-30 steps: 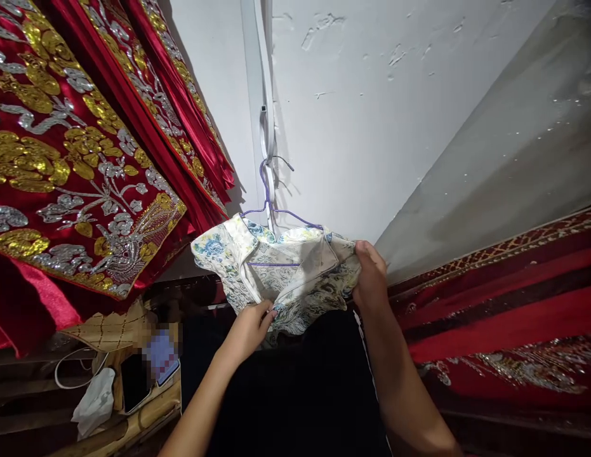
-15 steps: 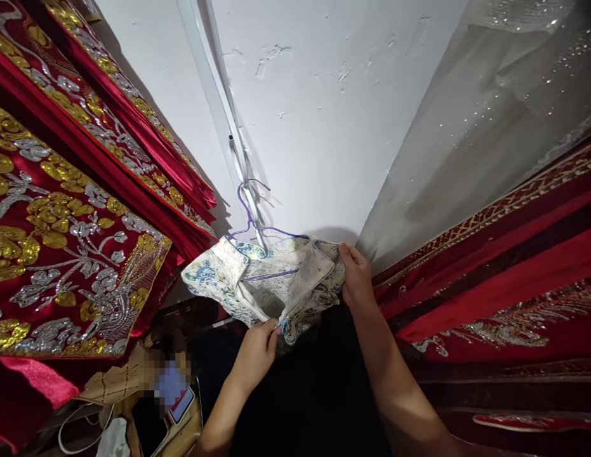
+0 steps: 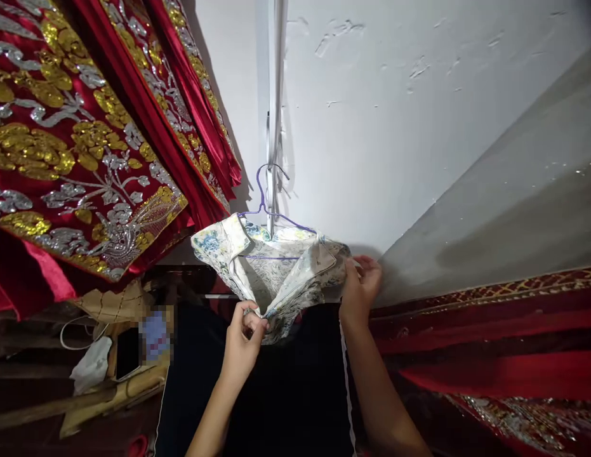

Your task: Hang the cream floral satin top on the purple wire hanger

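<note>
A floral shirt (image 3: 219,241), white with blue and yellow flowers, hangs on a purple wire hanger (image 3: 295,222). Its collar is spread and its neck gapes in a V. At the bottom of that V, my left hand (image 3: 245,333) pinches the front edges between thumb and fingers. My right hand (image 3: 360,292) is at the shirt's right shoulder edge, its thumb close to the fabric and its fingers loosened and apart. The hanger's hook is at a white upright strip (image 3: 275,82) on the wall. The lower part of the shirt is largely hidden.
Red garments (image 3: 133,127) with gold and silver sequins hang at left. A pale sheer glittering fabric (image 3: 514,209) and red cloth (image 3: 490,374) are at right. A wooden stool or chair (image 3: 138,384) with a blurred item, a white cord and a crumpled bag (image 3: 92,365) stands lower left.
My view has turned, shifting the wall strip and shirt rightward in the picture. The right hand has loosened its grip on the shoulder edge; the left still pinches the front.
</note>
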`<state>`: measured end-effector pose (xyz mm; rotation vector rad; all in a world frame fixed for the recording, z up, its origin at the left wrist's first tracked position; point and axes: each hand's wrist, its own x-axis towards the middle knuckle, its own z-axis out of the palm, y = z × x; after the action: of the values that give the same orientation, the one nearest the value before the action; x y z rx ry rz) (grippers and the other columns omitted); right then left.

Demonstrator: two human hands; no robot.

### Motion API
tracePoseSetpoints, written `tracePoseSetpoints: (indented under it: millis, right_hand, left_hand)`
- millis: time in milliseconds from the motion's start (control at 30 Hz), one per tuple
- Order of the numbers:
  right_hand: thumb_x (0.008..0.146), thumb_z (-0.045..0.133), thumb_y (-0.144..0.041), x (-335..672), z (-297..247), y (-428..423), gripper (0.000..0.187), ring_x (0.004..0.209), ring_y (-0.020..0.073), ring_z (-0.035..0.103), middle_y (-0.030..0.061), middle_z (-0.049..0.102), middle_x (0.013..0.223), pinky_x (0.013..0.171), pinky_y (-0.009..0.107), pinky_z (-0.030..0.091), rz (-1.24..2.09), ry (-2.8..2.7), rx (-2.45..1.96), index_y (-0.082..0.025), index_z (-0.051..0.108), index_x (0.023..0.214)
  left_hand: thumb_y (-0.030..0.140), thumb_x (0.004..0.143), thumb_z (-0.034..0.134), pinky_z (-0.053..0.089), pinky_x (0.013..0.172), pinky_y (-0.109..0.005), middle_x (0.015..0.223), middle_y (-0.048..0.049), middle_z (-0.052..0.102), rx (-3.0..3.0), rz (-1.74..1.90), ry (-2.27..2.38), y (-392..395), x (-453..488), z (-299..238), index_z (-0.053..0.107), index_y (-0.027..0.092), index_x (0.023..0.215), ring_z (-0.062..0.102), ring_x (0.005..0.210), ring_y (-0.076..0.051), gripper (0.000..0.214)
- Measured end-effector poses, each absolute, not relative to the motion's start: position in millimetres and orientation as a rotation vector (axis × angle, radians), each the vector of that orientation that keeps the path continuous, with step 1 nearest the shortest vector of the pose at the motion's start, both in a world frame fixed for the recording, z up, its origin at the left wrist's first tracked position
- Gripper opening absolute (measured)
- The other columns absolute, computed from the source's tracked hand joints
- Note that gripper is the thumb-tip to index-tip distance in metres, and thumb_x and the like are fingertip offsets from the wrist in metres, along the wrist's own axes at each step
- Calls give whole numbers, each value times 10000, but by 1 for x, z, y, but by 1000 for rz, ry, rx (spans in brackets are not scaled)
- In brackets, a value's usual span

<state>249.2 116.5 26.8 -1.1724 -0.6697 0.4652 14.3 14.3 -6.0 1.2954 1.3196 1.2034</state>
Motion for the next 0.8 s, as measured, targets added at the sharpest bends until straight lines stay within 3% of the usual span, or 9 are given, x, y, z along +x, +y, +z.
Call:
tracePoseSetpoints:
  millis: [67, 133, 233, 333, 467, 567, 800]
  right_hand:
    - [823, 733, -435, 242, 20, 93, 355, 914, 153, 557, 13, 589, 1052, 839, 278, 452, 375, -707, -1217, -229, 586, 1071]
    - [889, 651, -467, 229, 10, 64, 254, 816, 164, 547, 6, 584, 887, 777, 284, 449, 522, -829, -1283, -222, 596, 922]
    - [969, 477, -555, 201, -4, 28, 410, 676, 176, 532, 26, 599, 734, 648, 298, 426, 1032, -1119, -1297, -203, 607, 804]
    - [973, 449, -593, 171, -11, 11, 461, 654, 166, 529, 19, 584, 697, 631, 292, 420, 1290, -1224, -1226, -194, 590, 788]
    - [925, 550, -586, 147, -11, 12, 450, 588, 132, 440, -31, 465, 606, 571, 268, 362, 1275, -1266, -1269, -209, 472, 692]
    - [914, 567, -563, 140, -7, 17, 459, 585, 130, 432, -18, 487, 587, 563, 268, 334, 1200, -1392, -1386, -197, 493, 649]
    - [921, 525, -506, 141, 1, 15, 469, 573, 144, 474, 18, 537, 554, 560, 271, 340, 1114, -1521, -1538, -180, 529, 583]
  left_hand:
    - [376, 945, 599, 468, 678, -266, 754, 16, 643, 1202, 1251, 1288, 10, 24, -13, 396, 256, 1032, 554, 646, -141, 251]
    - [386, 942, 607, 467, 676, -262, 786, 10, 659, 1163, 1256, 1242, 8, 30, -16, 359, 256, 981, 564, 653, -136, 283]
    - [392, 956, 595, 445, 664, -247, 773, 29, 608, 1184, 1246, 1168, 7, 35, -16, 359, 251, 972, 557, 673, -132, 275]
    - [401, 983, 552, 423, 657, -235, 744, 45, 509, 1230, 1220, 1130, 0, 33, -10, 385, 239, 945, 523, 682, -126, 236]
    - [406, 1011, 499, 397, 656, -229, 755, 45, 446, 1314, 1157, 1149, -12, 21, 1, 388, 234, 932, 475, 685, -121, 220]
    - [393, 1024, 480, 352, 619, -224, 762, 45, 405, 1376, 1153, 1216, -17, 10, 6, 384, 234, 944, 404, 661, -116, 202]
    - [369, 1044, 425, 374, 658, -244, 821, 33, 442, 1454, 1130, 1228, -15, 9, 5, 368, 238, 983, 448, 699, -123, 156]
